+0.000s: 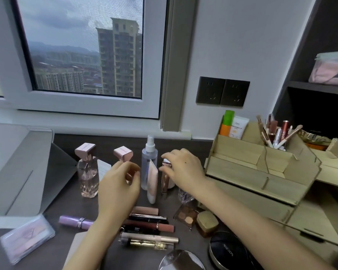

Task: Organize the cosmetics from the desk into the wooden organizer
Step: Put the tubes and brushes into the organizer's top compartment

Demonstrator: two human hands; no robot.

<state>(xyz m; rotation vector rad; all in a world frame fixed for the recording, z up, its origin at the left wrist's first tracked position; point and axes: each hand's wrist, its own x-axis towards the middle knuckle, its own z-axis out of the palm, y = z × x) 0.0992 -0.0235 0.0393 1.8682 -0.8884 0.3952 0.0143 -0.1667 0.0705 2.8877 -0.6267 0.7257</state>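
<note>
A: Item one, right hand (pixel 183 168)?
B: Fingers (pixel 167 155) spread and curled over the top of a rose-gold tube (pixel 165 179) standing on the table (pixel 66 203); whether they grip it I cannot tell.

A: Item two, left hand (pixel 118 184)?
B: Fingers (pixel 134 168) curled loosely, apart, in front of a pink-capped perfume bottle (pixel 123 152); its body is hidden, so contact cannot be told.

A: Between the hands?
B: Clear spray bottle (pixel 149 160), upright; pale pink tube (pixel 152 186) leaning against it.

A: Further left?
B: Second perfume bottle (pixel 87 170), upright.

A: Nearer the person?
B: Row of lipsticks and pencils (pixel 148 227) lying flat, purple tube (pixel 75 222), eyeshadow palette (pixel 185 216), gold compact (pixel 207 223), black cushion case (pixel 228 250).

A: Wooden organizer (pixel 261 172)?
B: At right on the table; rear compartments hold an orange-green bottle (pixel 226 122), white tube (pixel 238 127), and brushes with lipsticks (pixel 277 133).
</note>
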